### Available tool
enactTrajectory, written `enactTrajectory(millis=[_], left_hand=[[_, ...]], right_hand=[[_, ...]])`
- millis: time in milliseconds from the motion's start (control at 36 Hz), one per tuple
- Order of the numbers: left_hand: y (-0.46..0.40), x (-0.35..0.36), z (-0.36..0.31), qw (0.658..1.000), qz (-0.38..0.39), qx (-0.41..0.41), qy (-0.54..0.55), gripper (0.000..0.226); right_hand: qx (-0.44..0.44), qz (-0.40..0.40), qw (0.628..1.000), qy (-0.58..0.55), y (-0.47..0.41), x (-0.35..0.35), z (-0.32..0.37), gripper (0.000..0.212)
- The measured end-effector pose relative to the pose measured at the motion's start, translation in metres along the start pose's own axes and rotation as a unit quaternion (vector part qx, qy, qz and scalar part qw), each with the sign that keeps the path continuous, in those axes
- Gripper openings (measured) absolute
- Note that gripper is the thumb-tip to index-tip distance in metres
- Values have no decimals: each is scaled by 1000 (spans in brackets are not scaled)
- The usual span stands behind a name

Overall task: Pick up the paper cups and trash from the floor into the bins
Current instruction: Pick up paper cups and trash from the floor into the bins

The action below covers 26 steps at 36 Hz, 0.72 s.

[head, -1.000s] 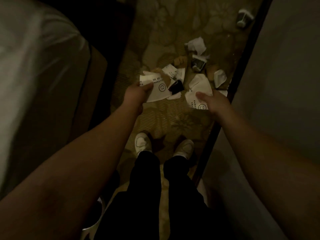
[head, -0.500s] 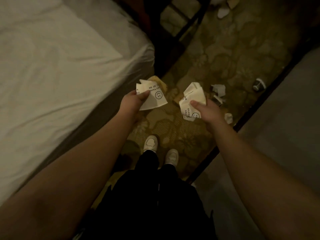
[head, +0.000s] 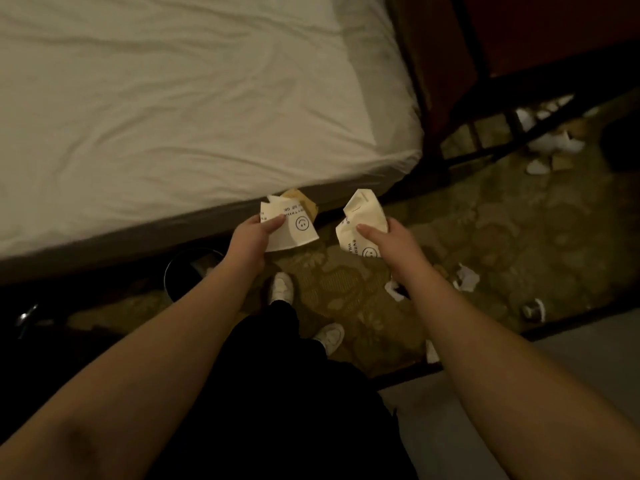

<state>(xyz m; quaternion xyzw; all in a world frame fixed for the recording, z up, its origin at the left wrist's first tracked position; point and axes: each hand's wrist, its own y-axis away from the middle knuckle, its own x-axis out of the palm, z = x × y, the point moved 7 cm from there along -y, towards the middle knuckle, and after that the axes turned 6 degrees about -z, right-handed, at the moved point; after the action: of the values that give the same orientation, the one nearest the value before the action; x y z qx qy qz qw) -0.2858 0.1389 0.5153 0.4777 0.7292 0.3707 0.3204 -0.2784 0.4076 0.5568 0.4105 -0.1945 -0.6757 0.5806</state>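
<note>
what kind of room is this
Most likely a bedroom, perhaps a hotel room. A bed with a white sheet fills the upper left, patterned carpet covers the floor, and a dark bin stands beside the bed. Paper trash lies scattered on the carpet.

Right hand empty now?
No, the right hand grips a crumpled paper cup, with the thumb pressed across its front.

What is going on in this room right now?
A person stands beside a bed, holding a flattened paper cup in each hand. The left hand grips one cup; the right hand grips the other. More scraps lie on the carpet. A dark bin sits by the bed.
</note>
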Motion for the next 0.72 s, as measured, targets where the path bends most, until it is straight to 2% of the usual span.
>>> enactTrajectory(millis=[111,222,306,417,528,722], left_hand=[[-6,-58,10,998,-36,-30,51,46],[-19,-113,29,993,-54,-59,86,35],[-40,-159,55,989,-78,-79,99,37],[-75,-219,107,980,-122,-106,116,52],[-101,-256,155,973,-141,-123,133,46],[-153,-296,207,966,-181,-131,131,43]], right_hand=[[-23,53,996,68,11,53,32,38],[-40,110,983,142,12,123,49,40],[-46,145,970,190,5,180,50,40],[-45,187,938,287,-8,251,28,48],[-52,206,905,370,-19,310,-2,50],[-59,203,877,432,-45,391,-52,57]])
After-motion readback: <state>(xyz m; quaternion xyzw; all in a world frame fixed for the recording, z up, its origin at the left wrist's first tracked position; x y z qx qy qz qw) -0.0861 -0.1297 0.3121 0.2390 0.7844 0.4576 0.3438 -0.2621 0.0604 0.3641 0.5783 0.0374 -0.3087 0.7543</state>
